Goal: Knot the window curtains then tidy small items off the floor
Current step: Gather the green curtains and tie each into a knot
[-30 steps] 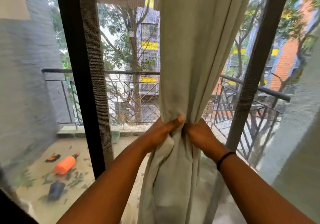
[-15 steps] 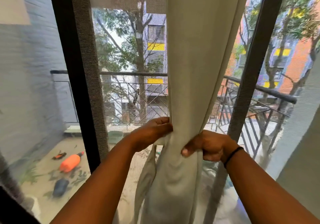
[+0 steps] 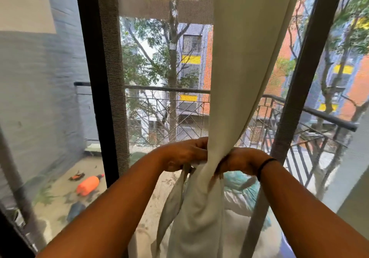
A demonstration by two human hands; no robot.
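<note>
A pale cream curtain (image 3: 243, 62) hangs down the middle of the window and narrows to a gathered bunch at hand height. My left hand (image 3: 183, 155) grips the bunch from the left, its fingertips hidden behind the cloth. My right hand (image 3: 238, 162), with a black band on the wrist, grips the same bunch from the right, fingers curled into the folds. Below my hands the cloth falls loose, and a thin strip of it hangs apart on the left (image 3: 171, 203).
A black window frame post (image 3: 93, 90) stands left of the curtain, a grey post (image 3: 299, 90) right of it. Beyond the mesh lies a balcony floor with an orange bottle (image 3: 87, 185), a dark bottle (image 3: 75, 209), leaves and a metal railing (image 3: 165, 89).
Both hands have twisted the gathered cloth: the left moved up and over the bunch, the right shifted right and turned palm-down. A thin strip of cloth now hangs separately on the left.
</note>
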